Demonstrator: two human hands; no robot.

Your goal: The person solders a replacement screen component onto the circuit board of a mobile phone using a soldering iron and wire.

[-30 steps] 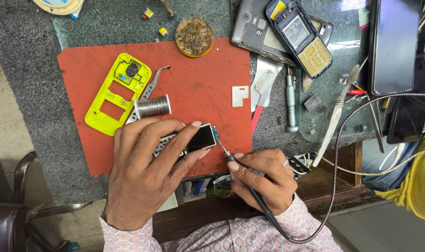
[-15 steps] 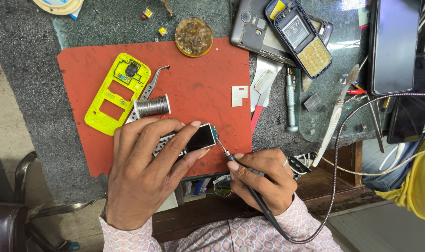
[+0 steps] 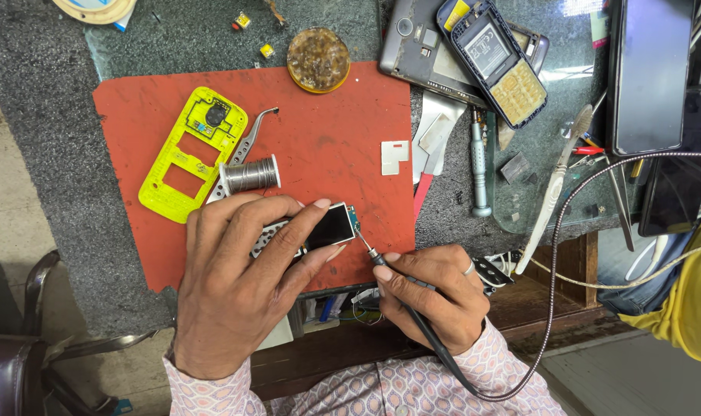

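Two hands work over a red mat [image 3: 320, 146] on a grey speckled bench [image 3: 50, 115].

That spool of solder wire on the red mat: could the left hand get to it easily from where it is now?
Probably yes. The spool of solder wire lies just beyond the left hand on the red mat, nothing between them. But that hand is holding the small phone board, so it would have to let go first.
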